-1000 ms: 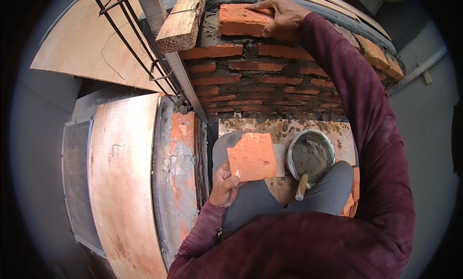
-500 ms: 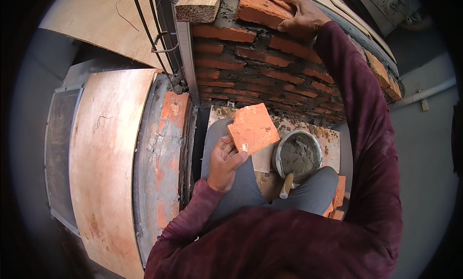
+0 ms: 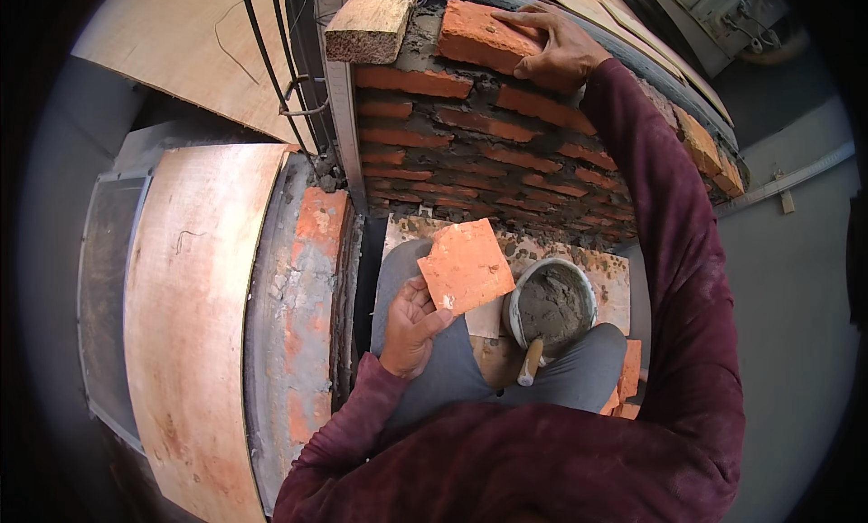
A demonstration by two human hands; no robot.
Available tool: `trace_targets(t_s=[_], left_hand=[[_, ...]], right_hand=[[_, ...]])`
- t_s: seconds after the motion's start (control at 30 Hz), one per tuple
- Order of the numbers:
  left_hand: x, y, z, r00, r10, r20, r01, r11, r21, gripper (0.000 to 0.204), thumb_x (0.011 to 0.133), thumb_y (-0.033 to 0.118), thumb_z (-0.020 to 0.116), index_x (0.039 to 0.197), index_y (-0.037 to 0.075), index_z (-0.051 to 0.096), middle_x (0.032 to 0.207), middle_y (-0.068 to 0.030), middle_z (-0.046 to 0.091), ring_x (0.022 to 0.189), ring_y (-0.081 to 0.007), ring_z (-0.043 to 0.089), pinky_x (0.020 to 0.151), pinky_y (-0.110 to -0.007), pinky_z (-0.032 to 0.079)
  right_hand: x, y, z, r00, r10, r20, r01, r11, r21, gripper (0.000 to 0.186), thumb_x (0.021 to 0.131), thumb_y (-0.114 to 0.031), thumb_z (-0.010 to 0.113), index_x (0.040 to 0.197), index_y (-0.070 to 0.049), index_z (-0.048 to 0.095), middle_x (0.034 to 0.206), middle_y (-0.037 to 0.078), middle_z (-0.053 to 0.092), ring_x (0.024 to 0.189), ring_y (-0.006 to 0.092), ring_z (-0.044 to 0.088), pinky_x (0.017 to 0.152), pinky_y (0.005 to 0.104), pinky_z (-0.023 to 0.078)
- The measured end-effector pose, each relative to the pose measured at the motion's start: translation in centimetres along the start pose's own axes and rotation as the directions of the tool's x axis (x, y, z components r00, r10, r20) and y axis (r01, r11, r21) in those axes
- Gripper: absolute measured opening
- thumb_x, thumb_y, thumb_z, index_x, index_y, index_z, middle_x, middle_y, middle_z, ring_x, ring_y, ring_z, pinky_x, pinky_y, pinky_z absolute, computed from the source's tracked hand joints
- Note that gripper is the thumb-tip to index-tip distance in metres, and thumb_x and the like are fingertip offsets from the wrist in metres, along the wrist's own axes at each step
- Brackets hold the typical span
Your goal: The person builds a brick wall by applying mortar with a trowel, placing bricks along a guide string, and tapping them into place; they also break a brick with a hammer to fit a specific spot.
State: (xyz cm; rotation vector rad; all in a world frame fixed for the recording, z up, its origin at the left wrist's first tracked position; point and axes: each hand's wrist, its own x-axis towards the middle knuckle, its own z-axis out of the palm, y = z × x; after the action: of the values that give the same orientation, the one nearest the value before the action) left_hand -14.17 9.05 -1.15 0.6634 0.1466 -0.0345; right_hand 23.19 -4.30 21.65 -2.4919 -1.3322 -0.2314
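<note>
A broken piece of orange brick (image 3: pixel 467 268), one corner chipped, is pinched between the thumb and fingers of my left hand (image 3: pixel 409 331) above my lap. At the top of the wall, my right hand (image 3: pixel 562 51) grips a whole orange brick (image 3: pixel 479 37) lying on the uppermost course, thumb on its near side and fingers over its top. Grey mortar shows at that brick's left end. Below it stands the brick wall (image 3: pixel 506 125) with thick mortar joints. Between my knees sits a bucket (image 3: pixel 592 292) of wet mortar (image 3: pixel 551 297), a wooden tool handle (image 3: pixel 532 364) sticking out toward me.
A wooden block (image 3: pixel 371 30) rests on the wall's left end, beside an upright straightedge (image 3: pixel 346 125) and steel rebars (image 3: pixel 271 62). Plywood sheets (image 3: pixel 194 315) lie to the left, near a mortar-smeared brick ledge (image 3: pixel 312 279). Loose bricks (image 3: pixel 630 374) lie right of my knee.
The whole view has shifted slightly, with the wall and bucket sitting lower in the picture. Both hands keep their holds on the same bricks.
</note>
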Motion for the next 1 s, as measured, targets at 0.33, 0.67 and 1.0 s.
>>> trace_targets(t_s=[0.33, 0.67, 1.0], left_hand=[[-0.2, 0.3, 0.1, 1.000, -0.027, -0.002, 0.027, 0.993, -0.111, 0.063, 0.080, 0.000, 0.071, 0.133, 0.001, 0.037, 0.134, -0.0144, 0.048, 0.125, -0.0234, 0.052, 0.106, -0.041, 0.047], [0.2, 1.1, -0.7, 0.999, -0.021, 0.029, 0.023, 0.997, -0.070, 0.080, 0.080, 0.006, 0.073, 0.145, 0.000, 0.027, 0.142, -0.0165, 0.046, 0.130, -0.0303, 0.052, 0.108, -0.045, 0.047], [0.4, 0.4, 0.7, 0.999, 0.025, 0.046, -0.032, 0.986, 0.164, 0.072, 0.088, 0.012, 0.068, 0.146, -0.001, 0.029, 0.143, -0.0197, 0.044, 0.130, -0.0322, 0.052, 0.108, -0.045, 0.048]], right_hand=[[-2.3, -2.1, 0.4, 0.963, -0.164, -0.215, 0.059, 0.904, -0.423, 0.085, 0.058, -0.031, 0.077, 0.140, -0.037, 0.055, 0.142, 0.019, 0.043, 0.135, 0.0390, 0.038, 0.113, 0.0498, 0.038], [-19.4, -8.6, -0.8, 0.982, 0.000, -0.189, -0.048, 0.967, -0.250, 0.090, 0.049, -0.028, 0.073, 0.137, -0.026, 0.058, 0.128, 0.018, 0.047, 0.118, 0.0372, 0.048, 0.099, 0.0504, 0.040], [-41.3, 4.7, 7.1, 0.699, 0.709, 0.098, -0.704, 0.705, -0.085, 0.090, 0.051, -0.029, 0.081, 0.137, -0.013, 0.058, 0.127, 0.017, 0.056, 0.124, 0.0338, 0.049, 0.103, 0.0436, 0.043]])
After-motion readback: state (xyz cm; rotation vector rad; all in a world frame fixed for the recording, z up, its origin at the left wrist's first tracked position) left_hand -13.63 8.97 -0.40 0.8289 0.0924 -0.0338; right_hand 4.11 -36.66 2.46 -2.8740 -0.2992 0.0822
